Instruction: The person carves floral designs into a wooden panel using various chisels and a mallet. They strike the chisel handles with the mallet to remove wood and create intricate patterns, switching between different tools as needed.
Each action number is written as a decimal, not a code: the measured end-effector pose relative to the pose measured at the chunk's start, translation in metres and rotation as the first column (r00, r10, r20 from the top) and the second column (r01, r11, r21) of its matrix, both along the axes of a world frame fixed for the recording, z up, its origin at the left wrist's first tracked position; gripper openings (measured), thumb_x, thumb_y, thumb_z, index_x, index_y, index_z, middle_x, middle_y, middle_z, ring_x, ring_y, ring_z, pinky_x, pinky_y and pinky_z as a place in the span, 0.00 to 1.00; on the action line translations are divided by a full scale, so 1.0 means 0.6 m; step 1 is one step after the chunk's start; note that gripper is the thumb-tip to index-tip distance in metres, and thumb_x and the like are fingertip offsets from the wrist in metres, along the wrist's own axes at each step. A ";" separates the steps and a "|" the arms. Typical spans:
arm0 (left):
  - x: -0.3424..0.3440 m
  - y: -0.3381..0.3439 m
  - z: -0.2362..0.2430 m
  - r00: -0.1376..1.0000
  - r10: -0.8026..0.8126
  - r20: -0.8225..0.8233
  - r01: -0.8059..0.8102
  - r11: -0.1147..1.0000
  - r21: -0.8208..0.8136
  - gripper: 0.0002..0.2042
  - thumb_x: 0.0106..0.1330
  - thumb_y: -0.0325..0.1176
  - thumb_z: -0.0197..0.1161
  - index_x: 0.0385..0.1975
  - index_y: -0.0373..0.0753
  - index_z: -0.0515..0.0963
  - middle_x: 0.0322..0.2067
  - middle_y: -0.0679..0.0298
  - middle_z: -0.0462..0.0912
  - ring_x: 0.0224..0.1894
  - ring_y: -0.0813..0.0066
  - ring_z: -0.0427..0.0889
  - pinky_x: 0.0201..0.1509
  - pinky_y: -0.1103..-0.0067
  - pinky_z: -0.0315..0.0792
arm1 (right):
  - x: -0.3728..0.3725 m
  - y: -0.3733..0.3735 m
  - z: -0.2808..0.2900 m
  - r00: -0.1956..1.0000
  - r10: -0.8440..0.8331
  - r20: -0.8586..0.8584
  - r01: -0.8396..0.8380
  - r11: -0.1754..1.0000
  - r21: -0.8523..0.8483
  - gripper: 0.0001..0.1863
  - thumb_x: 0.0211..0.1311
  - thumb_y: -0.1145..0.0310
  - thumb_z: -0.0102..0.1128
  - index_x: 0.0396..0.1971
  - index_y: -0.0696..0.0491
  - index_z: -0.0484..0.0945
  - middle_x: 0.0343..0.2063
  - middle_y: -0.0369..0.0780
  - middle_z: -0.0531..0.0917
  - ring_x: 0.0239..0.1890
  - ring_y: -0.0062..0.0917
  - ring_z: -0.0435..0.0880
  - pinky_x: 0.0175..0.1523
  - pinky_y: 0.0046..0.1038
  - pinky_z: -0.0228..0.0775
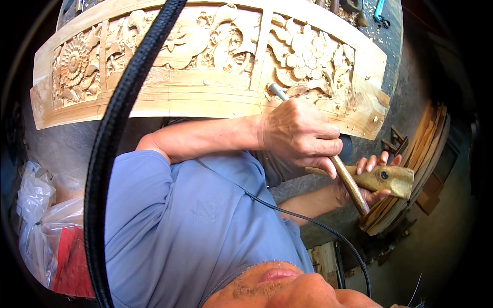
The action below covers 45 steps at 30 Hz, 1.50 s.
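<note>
Head view: left hand (pixel 300 134) was wrapped shut around a chisel (pixel 318 149), gripping mid-shaft. The metal blade end showed above the knuckles, tip against the right end of the carved wood panel (pixel 205 97); the wooden handle stuck out below the fist toward the lower right. Right hand (pixel 371 179) was clamped on a wooden mallet (pixel 385 178), fingers curled over its top, the head held just beside the chisel's handle end. Whether the two touched could not be told.

The panel lay flat along the counter (pixel 61 149), flower and leaf relief across it, fresh chips at the right end.

Handling, as a judgement: chisel stiff, light, sharp at the tip, best held mid-shaft as seen, clear of both ends. Mallet dense, smooth, somewhat slippery, so a full wrap near the head suited it. Panel rigid and probably heavy, but thin relief petals likely fragile; lift by the plain border, not the carving.

A black strap (pixel 110 154) crossed the left side; plastic bags (pixel 38 220) sat lower left, stacked boards (pixel 421 154) at right.
</note>
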State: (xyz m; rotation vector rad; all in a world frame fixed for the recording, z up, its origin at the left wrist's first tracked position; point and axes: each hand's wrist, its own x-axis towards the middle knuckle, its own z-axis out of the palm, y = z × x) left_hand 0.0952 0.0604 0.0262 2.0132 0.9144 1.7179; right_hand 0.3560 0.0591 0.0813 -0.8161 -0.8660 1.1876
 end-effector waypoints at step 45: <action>-0.009 0.003 0.003 0.982 0.160 0.103 -0.160 0.987 -0.004 0.26 0.72 0.65 0.63 0.31 0.45 0.79 0.23 0.69 0.71 0.18 0.71 0.72 0.20 0.73 0.65 | -0.118 -0.013 0.167 0.068 -0.730 0.681 0.031 0.683 0.729 0.34 0.62 0.69 0.69 0.66 0.62 0.68 0.31 0.44 0.82 0.34 0.33 0.83 0.44 0.36 0.75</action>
